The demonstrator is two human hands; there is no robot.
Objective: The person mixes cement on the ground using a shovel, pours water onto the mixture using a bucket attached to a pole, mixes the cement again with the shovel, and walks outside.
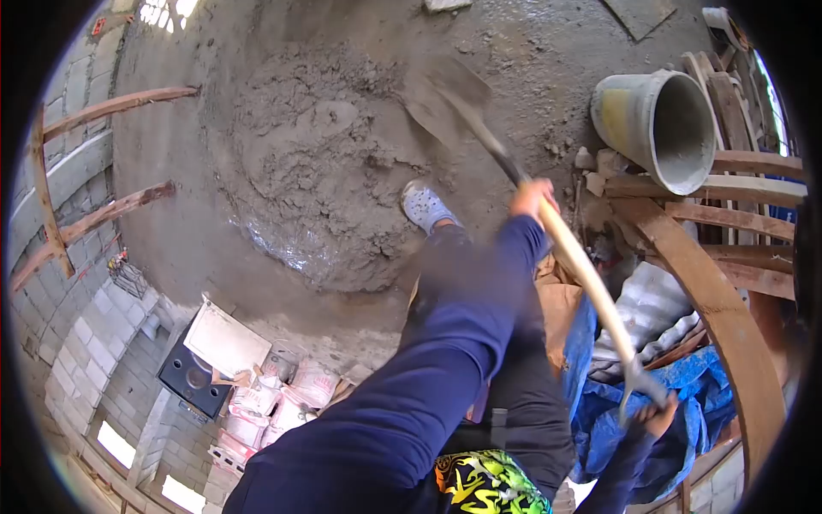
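Note:
A long-handled shovel (569, 240) crosses the view at a slant. Its grey blade (445, 98) lies at the right edge of a heap of wet grey mortar (325, 171). My left hand (535, 201) is wrapped round the shaft, a little below the blade socket. At the rear end, my right hand (658, 415) is closed on the shovel's grip, over a blue tarp (702, 377). One foot in a pale clog (425, 206) stands against the heap's right side.
A tipped bucket (634, 120) lies at the upper right beside wooden planks (719, 300). Corrugated metal (651, 300) is beside the tarp. Lower left are cement bags (282, 394), a black speaker (190, 373) and a block wall (86, 343). A wooden frame (111, 107) stands left.

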